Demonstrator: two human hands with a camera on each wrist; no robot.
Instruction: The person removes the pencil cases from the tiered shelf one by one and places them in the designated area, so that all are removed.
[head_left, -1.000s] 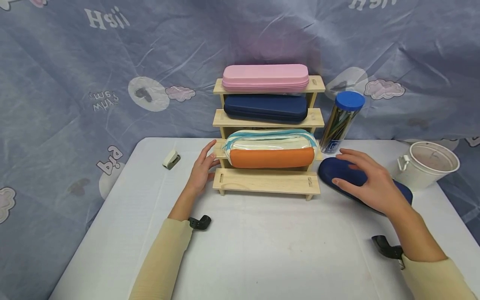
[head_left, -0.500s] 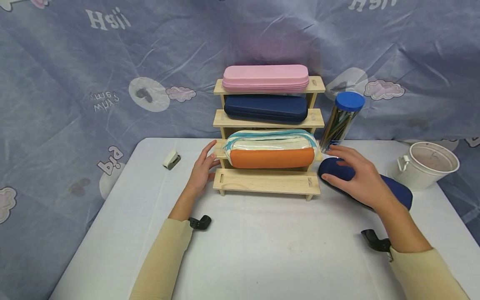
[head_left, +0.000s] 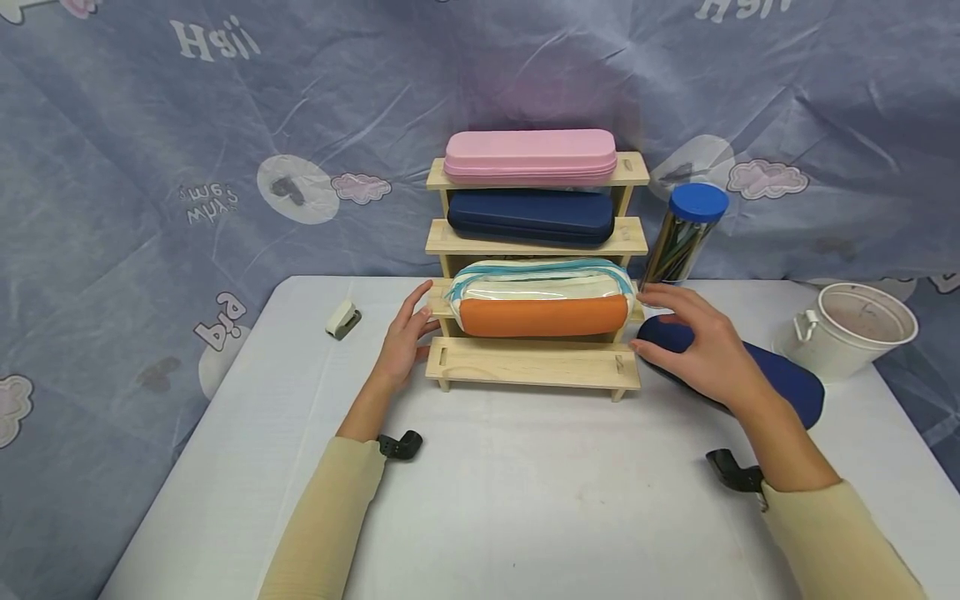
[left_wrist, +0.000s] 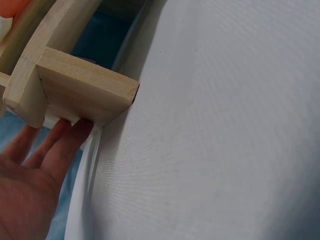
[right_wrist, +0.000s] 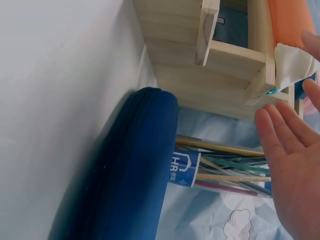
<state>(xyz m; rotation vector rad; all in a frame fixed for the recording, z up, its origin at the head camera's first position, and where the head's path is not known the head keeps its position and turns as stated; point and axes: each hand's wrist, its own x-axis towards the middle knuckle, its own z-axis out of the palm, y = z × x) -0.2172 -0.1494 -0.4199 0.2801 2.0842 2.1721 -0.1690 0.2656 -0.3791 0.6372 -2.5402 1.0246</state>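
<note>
A wooden stepped rack point(head_left: 532, 360) stands at the table's back. My left hand point(head_left: 402, 348) rests with extended fingertips against its left side; the left wrist view shows the fingers point(left_wrist: 60, 147) touching the wood. My right hand point(head_left: 701, 342) hovers at the rack's right end, thumb and fingers apart, holding nothing. Its fingertips are close to the orange, white and blue pencil case point(head_left: 543, 317) on the second tier from the bottom. Above lie a navy case point(head_left: 531, 218) and, on top, a pink case point(head_left: 530, 156). Another navy case point(head_left: 783, 379) lies on the table, partly under my right hand in view.
A clear tube of thin sticks with a blue lid point(head_left: 699, 202) stands behind the right hand. A white bucket point(head_left: 855, 333) stands at the right edge, and a small stapler point(head_left: 343, 319) lies left of the rack. A patterned curtain point(head_left: 360, 100) hangs behind the table.
My right hand has moved left from above the navy case on the table to the rack's right end. The left hand and the rack have stayed in place.
</note>
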